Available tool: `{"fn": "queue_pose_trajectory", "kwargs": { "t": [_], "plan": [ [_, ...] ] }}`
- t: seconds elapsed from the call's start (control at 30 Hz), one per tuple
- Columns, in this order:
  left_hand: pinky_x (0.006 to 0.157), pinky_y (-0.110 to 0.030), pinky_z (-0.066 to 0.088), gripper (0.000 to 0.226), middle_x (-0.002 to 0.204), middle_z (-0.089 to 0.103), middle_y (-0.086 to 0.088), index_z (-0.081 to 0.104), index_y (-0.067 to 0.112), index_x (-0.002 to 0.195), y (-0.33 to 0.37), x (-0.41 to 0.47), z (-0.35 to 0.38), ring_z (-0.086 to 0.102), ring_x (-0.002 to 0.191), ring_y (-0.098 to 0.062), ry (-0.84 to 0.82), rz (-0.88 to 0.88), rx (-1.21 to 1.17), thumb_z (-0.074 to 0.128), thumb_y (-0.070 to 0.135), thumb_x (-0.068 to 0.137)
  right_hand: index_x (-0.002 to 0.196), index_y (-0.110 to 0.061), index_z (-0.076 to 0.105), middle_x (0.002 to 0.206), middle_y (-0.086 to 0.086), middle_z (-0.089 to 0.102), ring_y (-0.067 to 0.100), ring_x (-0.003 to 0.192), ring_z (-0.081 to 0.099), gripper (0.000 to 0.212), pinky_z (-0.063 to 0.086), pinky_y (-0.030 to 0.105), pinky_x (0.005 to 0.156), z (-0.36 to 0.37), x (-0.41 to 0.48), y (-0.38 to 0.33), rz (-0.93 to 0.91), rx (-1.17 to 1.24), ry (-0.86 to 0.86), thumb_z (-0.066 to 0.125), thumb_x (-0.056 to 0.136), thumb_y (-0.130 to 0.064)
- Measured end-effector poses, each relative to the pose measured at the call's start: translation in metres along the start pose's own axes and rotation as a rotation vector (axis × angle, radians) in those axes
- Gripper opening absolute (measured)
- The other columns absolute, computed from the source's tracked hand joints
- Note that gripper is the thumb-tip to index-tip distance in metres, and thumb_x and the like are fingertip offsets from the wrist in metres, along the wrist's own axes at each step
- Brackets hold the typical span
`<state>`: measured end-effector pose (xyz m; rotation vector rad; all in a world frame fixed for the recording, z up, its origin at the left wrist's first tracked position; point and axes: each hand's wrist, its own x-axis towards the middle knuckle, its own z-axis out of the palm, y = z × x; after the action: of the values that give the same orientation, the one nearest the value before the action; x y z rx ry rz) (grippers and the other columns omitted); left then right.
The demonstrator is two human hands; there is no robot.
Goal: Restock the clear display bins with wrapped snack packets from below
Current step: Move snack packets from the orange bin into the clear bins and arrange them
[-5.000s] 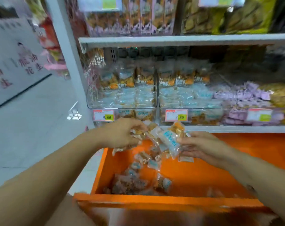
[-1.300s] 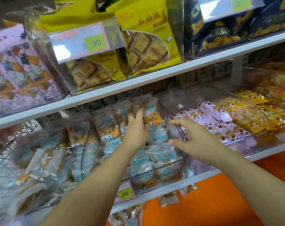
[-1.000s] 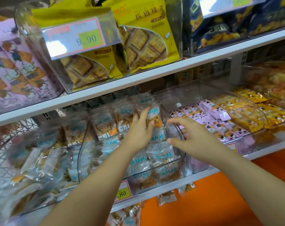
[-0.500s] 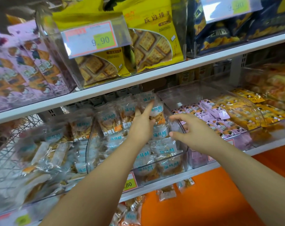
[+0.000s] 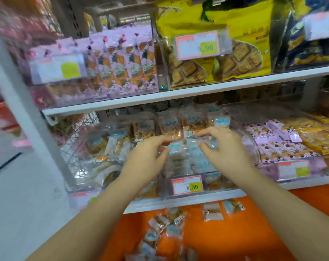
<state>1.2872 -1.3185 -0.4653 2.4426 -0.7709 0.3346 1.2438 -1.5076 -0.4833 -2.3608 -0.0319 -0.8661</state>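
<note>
Two hands, the left hand (image 5: 147, 155) and the right hand (image 5: 223, 147), reach over the front wall of the clear bin (image 5: 178, 172). The bin sits under the white shelf board (image 5: 197, 92) bearing yellow biscuit bags (image 5: 242, 53), between a wire basket (image 5: 77, 140) on the left and a bin of pink packets (image 5: 276, 146) on the right. The snack packets (image 5: 169, 125), clear wrap with pale blue labels over orange-brown contents, stand in a row at the bin's back wall and lie stacked toward its front; both hands' fingers bend over the stack, but blur hides whether either grasps one. Open room shows between bin rim and shelf board; loose packets (image 5: 169, 227) lie in the orange tray (image 5: 244, 238) below the shelf's front edge.
</note>
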Motion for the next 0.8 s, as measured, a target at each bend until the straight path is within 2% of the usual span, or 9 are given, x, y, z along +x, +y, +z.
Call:
{"fn": "queue_pose_trajectory", "kwargs": {
  "t": [0.17,0.27,0.33,0.4,0.53,0.6,0.67,0.73,0.8],
  "plan": [
    [0.079,-0.006,0.04,0.027,0.108,0.064,0.012,0.065,0.022,0.116,-0.06,-0.045,-0.042,0.058,0.09,-0.001,0.143,-0.147,-0.038,0.058,0.013,0.092,0.107,-0.018,0.068,0.106,-0.003,0.067,0.014,0.101,0.058,0.02,0.044,0.03,0.093,0.042,0.007,-0.063,-0.112,0.036,-0.238,0.062,0.088,-0.019],
    [0.087,-0.018,0.047,0.027,0.11,0.064,0.015,0.064,0.024,0.117,-0.091,-0.065,-0.056,0.06,0.097,-0.002,0.212,-0.237,-0.067,0.058,0.014,0.093,0.115,-0.019,0.065,0.112,-0.005,0.064,0.007,0.101,0.055,0.025,0.041,0.019,0.09,0.073,0.008,-0.091,-0.146,0.041,-0.382,0.061,0.09,-0.022],
    [0.095,-0.026,0.046,0.025,0.116,0.064,0.015,0.064,0.028,0.116,-0.105,-0.076,-0.062,0.058,0.107,-0.004,0.261,-0.279,-0.105,0.059,0.02,0.093,0.119,-0.018,0.062,0.117,-0.004,0.062,0.009,0.106,0.055,0.028,0.042,0.021,0.092,0.093,0.01,-0.104,-0.139,0.036,-0.466,0.059,0.092,-0.023],
    [0.098,-0.026,0.042,0.025,0.121,0.062,0.015,0.064,0.03,0.116,-0.112,-0.081,-0.066,0.056,0.113,-0.006,0.281,-0.293,-0.154,0.058,0.023,0.093,0.126,-0.019,0.057,0.127,-0.002,0.057,0.013,0.113,0.054,0.033,0.043,0.026,0.096,0.112,0.015,-0.113,-0.126,0.027,-0.541,0.056,0.094,-0.021],
    [0.096,-0.017,0.031,0.04,0.13,0.055,0.007,0.059,0.028,0.126,-0.13,-0.08,-0.071,0.048,0.122,-0.011,0.201,-0.291,-0.083,0.054,0.01,0.091,0.139,-0.026,0.043,0.145,0.003,0.035,0.021,0.125,0.044,0.05,0.037,0.023,0.096,0.142,0.028,-0.123,-0.169,-0.037,-0.588,0.049,0.094,-0.006],
    [0.095,-0.012,0.026,0.045,0.134,0.052,0.006,0.056,0.029,0.128,-0.14,-0.082,-0.071,0.045,0.124,-0.01,0.113,-0.264,-0.039,0.053,0.005,0.09,0.145,-0.035,0.032,0.155,-0.001,0.014,0.026,0.14,0.023,0.07,0.032,0.032,0.107,0.155,0.037,-0.13,-0.23,-0.12,-0.644,0.046,0.09,0.007],
    [0.095,-0.01,0.026,0.045,0.136,0.048,0.007,0.056,0.031,0.128,-0.147,-0.084,-0.07,0.045,0.124,-0.009,0.025,-0.231,-0.032,0.052,0.005,0.091,0.147,-0.04,0.024,0.159,-0.002,-0.006,0.029,0.144,0.008,0.081,0.031,0.037,0.108,0.161,0.048,-0.138,-0.309,-0.297,-0.733,0.044,0.088,0.011],
    [0.098,-0.013,0.03,0.046,0.136,0.045,0.009,0.055,0.034,0.129,-0.15,-0.087,-0.069,0.045,0.124,-0.009,-0.033,-0.219,-0.038,0.05,0.006,0.092,0.145,-0.038,0.03,0.159,0.003,-0.003,0.033,0.141,0.017,0.071,0.037,0.039,0.101,0.163,0.059,-0.143,-0.358,-0.448,-0.777,0.044,0.09,0.004],
    [0.095,-0.015,0.034,0.047,0.135,0.043,0.01,0.054,0.035,0.13,-0.151,-0.09,-0.069,0.047,0.121,-0.008,-0.047,-0.216,-0.033,0.048,0.006,0.093,0.137,-0.031,0.043,0.152,0.009,0.019,0.035,0.129,0.036,0.053,0.043,0.04,0.096,0.16,0.067,-0.142,-0.331,-0.489,-0.763,0.046,0.091,-0.004]
  ]
}}
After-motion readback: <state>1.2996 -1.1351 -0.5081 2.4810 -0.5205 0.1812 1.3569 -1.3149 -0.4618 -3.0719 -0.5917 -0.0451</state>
